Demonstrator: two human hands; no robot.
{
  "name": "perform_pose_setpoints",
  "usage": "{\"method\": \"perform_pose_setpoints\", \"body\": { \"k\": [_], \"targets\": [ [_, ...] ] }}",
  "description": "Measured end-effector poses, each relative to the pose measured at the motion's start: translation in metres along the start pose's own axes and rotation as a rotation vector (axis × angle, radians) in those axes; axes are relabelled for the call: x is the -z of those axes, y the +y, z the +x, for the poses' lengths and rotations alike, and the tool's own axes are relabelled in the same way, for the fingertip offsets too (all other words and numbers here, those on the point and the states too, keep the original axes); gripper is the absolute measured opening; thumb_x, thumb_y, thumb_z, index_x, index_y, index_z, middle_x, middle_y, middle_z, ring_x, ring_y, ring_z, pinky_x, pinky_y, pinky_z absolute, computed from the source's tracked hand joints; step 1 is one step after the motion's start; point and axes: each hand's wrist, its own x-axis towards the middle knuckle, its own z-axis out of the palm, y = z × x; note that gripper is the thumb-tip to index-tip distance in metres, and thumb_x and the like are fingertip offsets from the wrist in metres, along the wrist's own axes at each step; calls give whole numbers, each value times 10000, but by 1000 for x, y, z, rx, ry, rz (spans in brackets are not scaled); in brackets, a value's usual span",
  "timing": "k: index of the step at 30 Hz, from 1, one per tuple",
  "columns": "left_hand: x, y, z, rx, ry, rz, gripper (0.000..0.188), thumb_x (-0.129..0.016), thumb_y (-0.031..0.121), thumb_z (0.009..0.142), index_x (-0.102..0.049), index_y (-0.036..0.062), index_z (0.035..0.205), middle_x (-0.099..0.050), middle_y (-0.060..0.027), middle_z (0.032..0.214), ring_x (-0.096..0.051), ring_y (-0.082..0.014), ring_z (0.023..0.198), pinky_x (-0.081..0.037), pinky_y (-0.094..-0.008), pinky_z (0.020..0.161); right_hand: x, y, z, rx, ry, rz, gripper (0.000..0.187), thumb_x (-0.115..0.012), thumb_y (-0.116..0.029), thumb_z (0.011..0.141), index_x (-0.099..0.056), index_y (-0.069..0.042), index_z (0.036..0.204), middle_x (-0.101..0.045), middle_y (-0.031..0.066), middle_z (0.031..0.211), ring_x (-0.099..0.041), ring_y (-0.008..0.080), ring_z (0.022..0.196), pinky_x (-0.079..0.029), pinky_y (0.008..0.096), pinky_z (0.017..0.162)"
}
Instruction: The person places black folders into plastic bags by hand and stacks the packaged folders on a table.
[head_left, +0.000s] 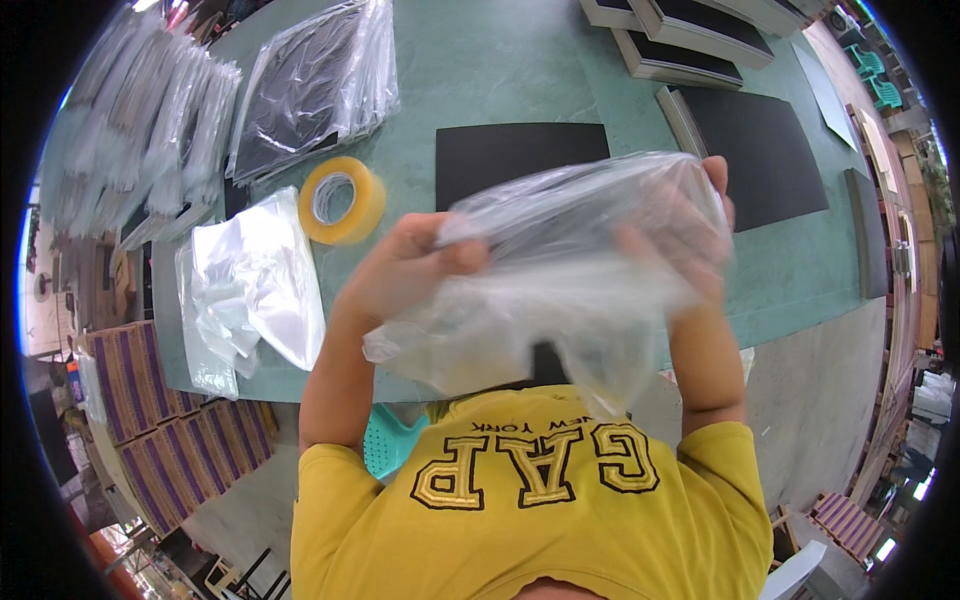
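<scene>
Between my two hands a clear plastic bag [560, 290] is spread over the near side of the table, blurred by motion. My left hand [415, 260] pinches its left edge between thumb and fingers. At the other end, my right hand [690, 225] shows through the film, apparently inside the bag's mouth or behind it, with its fingertips around the far right edge. A flat black sheet [515, 155] lies on the table just beyond the bag, partly covered by it.
The green table [480, 70] carries a roll of yellowish tape [365, 200], a pile of clear bags [255, 280] and bagged black sheets [310, 85] on the left. Stacked black boards [755, 155] lie to the right. Several wrapped packs [140, 120] stand at the far left.
</scene>
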Motion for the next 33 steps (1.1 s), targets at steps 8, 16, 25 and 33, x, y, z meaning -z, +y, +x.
{"method": "perform_pose_setpoints", "body": {
  "k": [8,16,25,33],
  "targets": [
    [-3,33,-17,347,-752,740,220,-542,165,795,-519,-10,927,-602,-141,778,-618,-259,711,-504,-322,617,8,26,-1,-448,-21,-1656,527,-667,-361,666,-544,-18,1048,-560,174,1023,-514,290,1007,-411,365,864],
    [36,-78,-21,290,-663,1919,231,-569,128,688,-591,108,917,-608,-81,795,-605,-225,728,-443,-312,581,-37,-6,9,-603,-223,-1551,207,-638,-153,599,-650,-52,779,-629,135,796,-603,267,823,-464,366,773],
    [66,-5,29,115,378,541,100,-611,98,657,-615,39,738,-568,-22,591,-546,-162,575,-409,-274,512,84,13,-16,-60,963,-943,284,-521,10,667,-569,-16,946,-609,157,787,-609,231,649,-478,337,584],
    [108,-95,135,-306,499,1372,431,-439,-41,670,-517,77,1076,-463,-177,1129,-513,-349,944,-440,-403,778,127,26,22,18,967,-1377,416,-432,38,680,-532,-64,1071,-549,163,1002,-505,337,975,-410,405,821]
  ]
}}
